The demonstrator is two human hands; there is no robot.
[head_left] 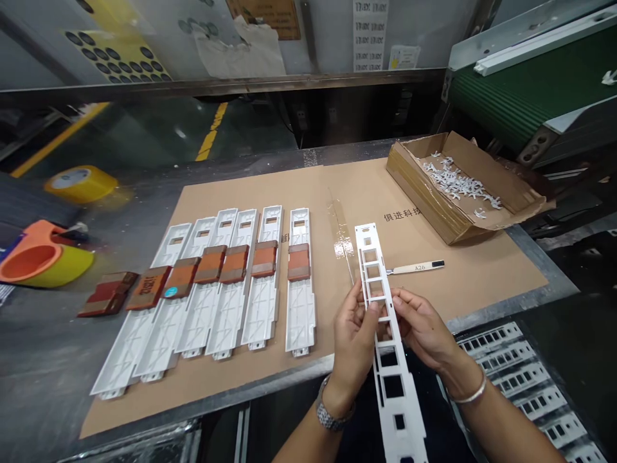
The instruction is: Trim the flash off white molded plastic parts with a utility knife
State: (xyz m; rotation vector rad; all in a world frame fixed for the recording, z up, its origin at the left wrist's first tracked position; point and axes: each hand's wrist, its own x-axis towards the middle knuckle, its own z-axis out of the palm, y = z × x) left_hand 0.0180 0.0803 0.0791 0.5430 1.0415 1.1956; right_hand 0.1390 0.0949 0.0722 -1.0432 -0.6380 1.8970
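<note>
My left hand (353,334) and my right hand (420,325) both grip a long white plastic strip (373,270) with square cut-outs, held lengthwise over the table's front edge. The strip runs from above the cardboard sheet (434,251) down past my wrists. To the left, several white plastic panels (260,283) lie side by side on the cardboard, each with a brown block (264,258) resting across it. A small labelled tool (415,267) lies just beyond my right hand.
An open cardboard box (453,193) with small white plastic scraps stands at the back right. Yellow tape rolls (81,183) and an orange tape dispenser (33,257) sit at the left. More white strips (520,379) are stacked low on the right. A green conveyor (530,83) is at the upper right.
</note>
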